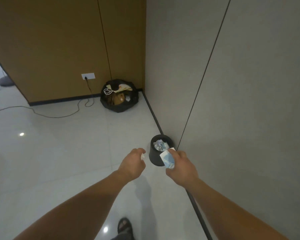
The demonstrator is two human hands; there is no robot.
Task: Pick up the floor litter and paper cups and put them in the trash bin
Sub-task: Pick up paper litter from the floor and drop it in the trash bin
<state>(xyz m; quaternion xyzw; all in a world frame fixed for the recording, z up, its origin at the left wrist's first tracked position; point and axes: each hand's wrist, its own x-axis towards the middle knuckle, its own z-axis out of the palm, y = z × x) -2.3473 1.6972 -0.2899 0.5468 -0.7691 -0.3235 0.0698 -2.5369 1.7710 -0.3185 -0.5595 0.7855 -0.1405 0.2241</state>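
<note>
A small black trash bin (153, 157) stands on the floor against the grey wall, with crumpled paper (160, 145) inside it. My right hand (182, 168) grips a white paper cup with blue print (167, 159) just above the bin's near rim. My left hand (132, 164) hovers left of the bin and pinches a small white scrap of litter (143, 156) at its fingertips.
A black garbage bag (119, 97) full of paper bags sits in the far corner. A black cable (55, 116) runs from a wall socket (88, 76) across the white tiled floor. My sandalled foot (124, 226) shows at the bottom. A grey wall (241, 101) is close on my right.
</note>
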